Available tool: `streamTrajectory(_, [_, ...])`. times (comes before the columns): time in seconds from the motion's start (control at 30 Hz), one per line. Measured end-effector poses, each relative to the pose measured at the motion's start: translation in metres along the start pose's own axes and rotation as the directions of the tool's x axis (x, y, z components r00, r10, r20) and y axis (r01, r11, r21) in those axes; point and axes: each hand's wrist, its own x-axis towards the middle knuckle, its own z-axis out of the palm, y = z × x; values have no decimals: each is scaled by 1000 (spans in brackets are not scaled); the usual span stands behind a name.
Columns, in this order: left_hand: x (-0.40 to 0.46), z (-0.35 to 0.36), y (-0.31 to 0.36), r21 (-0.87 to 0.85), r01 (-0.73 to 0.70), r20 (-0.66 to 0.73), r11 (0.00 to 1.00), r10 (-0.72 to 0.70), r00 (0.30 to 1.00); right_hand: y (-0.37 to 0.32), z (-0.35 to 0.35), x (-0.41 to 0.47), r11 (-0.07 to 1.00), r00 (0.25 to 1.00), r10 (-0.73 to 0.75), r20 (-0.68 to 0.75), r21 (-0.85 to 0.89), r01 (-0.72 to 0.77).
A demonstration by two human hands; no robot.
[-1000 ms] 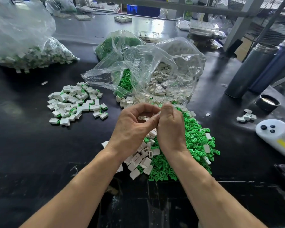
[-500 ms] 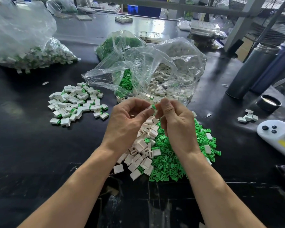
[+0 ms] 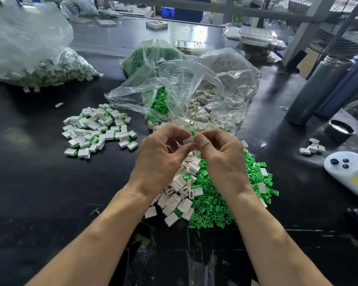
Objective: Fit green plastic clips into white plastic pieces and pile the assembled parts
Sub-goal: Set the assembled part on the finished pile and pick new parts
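Green clip (image 3: 192, 133) pinched between right fingers (image 3: 201, 139), touching white piece (image 3: 188, 140)

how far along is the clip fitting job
Done: a pile of assembled parts lies on the table's left. In hand: the left hand holds a white piece while the right hand pinches a green clip at it. Left: loose green clips and white pieces.
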Motion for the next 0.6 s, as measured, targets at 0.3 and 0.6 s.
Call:
streamTrajectory(0.3, [1,-3,-8,272,-54,-54,961,71,996,3,-2,1,997,996,16,-83,-72,-22])
streamTrajectory(0.6, [13,-37,-26,593,228,-240,773,-100,966,7,-17,6,973,985,20,-174,-222,-59])
